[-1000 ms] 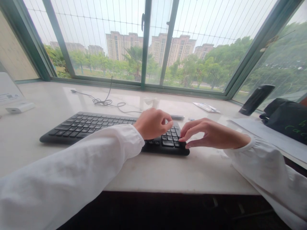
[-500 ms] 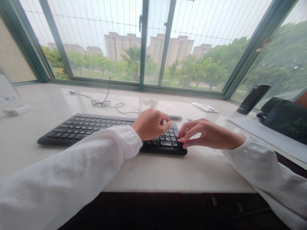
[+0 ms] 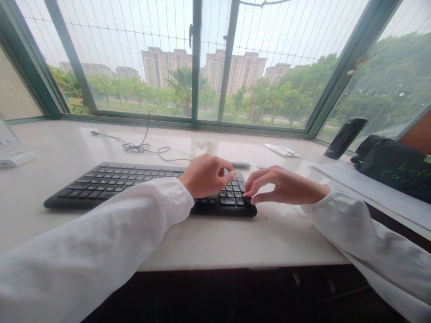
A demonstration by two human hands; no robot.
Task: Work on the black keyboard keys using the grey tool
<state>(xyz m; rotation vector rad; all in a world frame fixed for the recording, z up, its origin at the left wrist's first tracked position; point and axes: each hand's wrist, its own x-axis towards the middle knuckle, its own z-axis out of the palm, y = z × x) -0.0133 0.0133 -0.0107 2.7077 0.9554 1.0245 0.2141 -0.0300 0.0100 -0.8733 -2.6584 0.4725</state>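
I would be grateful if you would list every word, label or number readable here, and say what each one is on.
Black bag: green lettering, possibly "hello" above "cactus", too blurred to be sure.
Black keyboard: key legends too small to read.
White card: small print too small to read.

This is a workspace on an upper floor, either an office or a flat; I can't tell which. A black keyboard [image 3: 111,185] sits on a long, pale stone surface [image 3: 256,242] beneath green-framed windows [image 3: 194,58] at twelve o'clock. Apartment towers [image 3: 164,67] rise beyond the treetops [image 3: 289,101], and a black bottle [image 3: 345,137] stands at two o'clock.
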